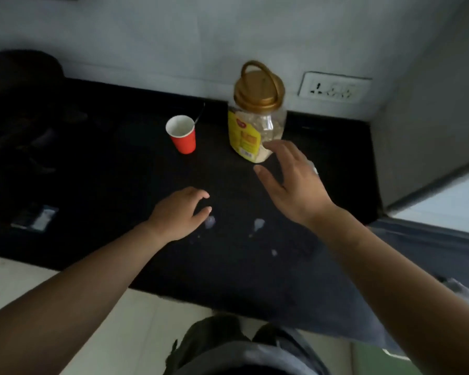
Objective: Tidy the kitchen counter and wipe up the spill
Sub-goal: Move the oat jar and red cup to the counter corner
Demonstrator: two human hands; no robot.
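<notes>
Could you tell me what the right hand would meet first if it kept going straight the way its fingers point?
Most likely the jar: the right hand points at its base, though depth is unclear.

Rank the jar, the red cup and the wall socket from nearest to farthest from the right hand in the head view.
From the right hand:
1. Jar, just beyond the fingertips, toward the wall.
2. Red cup, farther left on the counter.
3. Wall socket, up on the wall to the right of the jar.
</notes>
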